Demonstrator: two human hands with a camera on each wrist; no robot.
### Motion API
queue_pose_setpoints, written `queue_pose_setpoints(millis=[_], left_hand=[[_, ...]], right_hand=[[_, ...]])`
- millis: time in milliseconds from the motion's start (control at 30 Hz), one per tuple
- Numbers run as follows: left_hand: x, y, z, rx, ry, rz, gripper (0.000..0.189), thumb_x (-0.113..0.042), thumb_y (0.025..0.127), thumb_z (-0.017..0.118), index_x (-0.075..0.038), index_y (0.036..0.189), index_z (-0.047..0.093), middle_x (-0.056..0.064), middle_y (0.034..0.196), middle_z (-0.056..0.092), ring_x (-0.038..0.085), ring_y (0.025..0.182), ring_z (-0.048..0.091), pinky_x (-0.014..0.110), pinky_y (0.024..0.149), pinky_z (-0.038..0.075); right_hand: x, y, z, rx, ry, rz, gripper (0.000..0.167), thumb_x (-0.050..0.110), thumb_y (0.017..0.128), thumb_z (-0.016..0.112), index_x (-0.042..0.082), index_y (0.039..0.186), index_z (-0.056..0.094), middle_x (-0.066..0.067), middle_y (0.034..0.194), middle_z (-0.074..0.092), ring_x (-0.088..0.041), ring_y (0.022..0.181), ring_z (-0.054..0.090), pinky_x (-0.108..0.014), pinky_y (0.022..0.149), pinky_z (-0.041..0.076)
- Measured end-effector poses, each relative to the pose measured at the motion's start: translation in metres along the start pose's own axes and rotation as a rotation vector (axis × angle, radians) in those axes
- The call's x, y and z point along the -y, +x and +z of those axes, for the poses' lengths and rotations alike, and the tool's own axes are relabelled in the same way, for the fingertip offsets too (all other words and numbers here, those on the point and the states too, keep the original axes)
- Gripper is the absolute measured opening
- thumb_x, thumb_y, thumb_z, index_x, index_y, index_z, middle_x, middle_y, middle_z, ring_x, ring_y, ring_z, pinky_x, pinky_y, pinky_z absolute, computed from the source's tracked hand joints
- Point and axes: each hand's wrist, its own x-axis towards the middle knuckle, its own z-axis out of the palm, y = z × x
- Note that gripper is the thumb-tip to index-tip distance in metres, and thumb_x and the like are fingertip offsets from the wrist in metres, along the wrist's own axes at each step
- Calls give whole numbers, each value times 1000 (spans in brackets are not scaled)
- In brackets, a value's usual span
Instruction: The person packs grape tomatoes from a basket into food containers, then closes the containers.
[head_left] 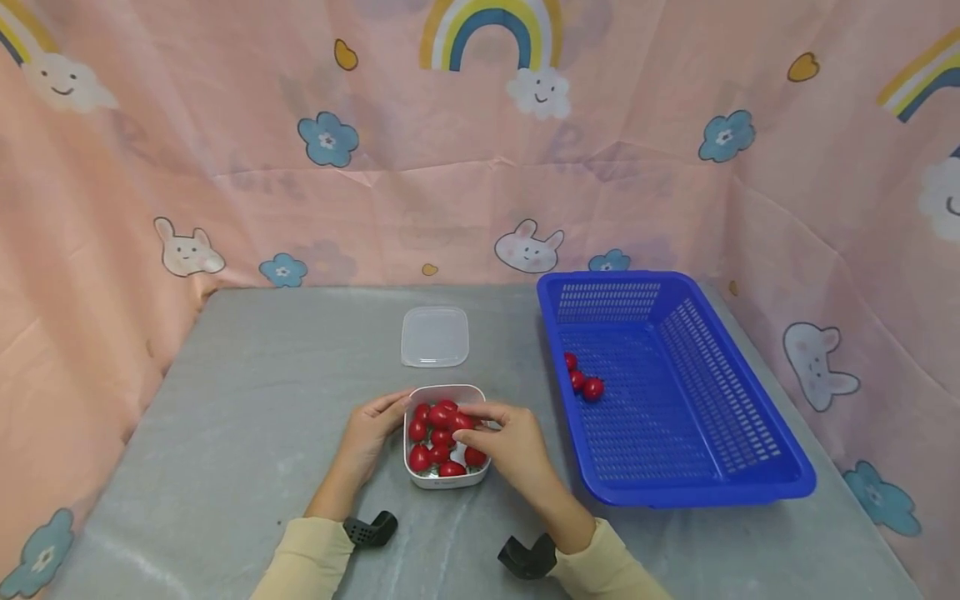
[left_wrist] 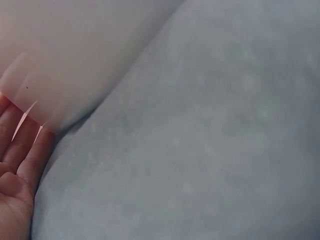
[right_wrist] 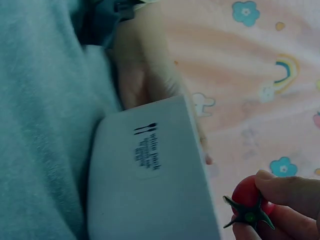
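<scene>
A white square food box holds several red cherry tomatoes. My right hand is over the box's right side, pinching a cherry tomato between thumb and fingers; its green stem star shows in the right wrist view. At the left wall of the box, my left hand rests with its fingers fairly straight along the side. The left wrist view shows those fingers lying against the pale box wall. Printed lettering and a cutlery mark appear on the box's front.
To the right stands a large blue plastic basket with a few cherry tomatoes near its left wall. A translucent square lid lies behind the box on the grey tabletop. A pink patterned curtain hangs around the table.
</scene>
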Motion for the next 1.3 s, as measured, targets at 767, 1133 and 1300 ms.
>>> queue_pose_setpoints(millis=[767, 1133, 1300], left_hand=[[1, -2, -1, 24, -19, 7, 39, -15, 95, 64, 10, 125, 63, -15, 98, 74, -1, 97, 68, 19, 87, 54], [2, -1, -2, 21, -18, 28, 39, -16, 95, 66, 11, 123, 63, -12, 99, 74, -1, 96, 67, 18, 86, 54], [2, -1, -2, 17, -16, 21, 40, -16, 95, 66, 11, 124, 64, -14, 99, 74, -1, 97, 67, 18, 86, 54]], right_hand=[[-21, 2, 17, 13, -224, -294, 30, 4, 73, 85, -1, 101, 77, -17, 103, 75, -27, 89, 74, -31, 76, 60], [25, -12, -17, -5, 106, -230, 30, -4, 75, 81, -7, 105, 75, -21, 108, 73, -31, 103, 71, -29, 85, 58], [67, -9, -67, -76, 147, -225, 35, 3, 80, 81, 0, 114, 73, -13, 118, 72, -18, 110, 70, -27, 88, 57]])
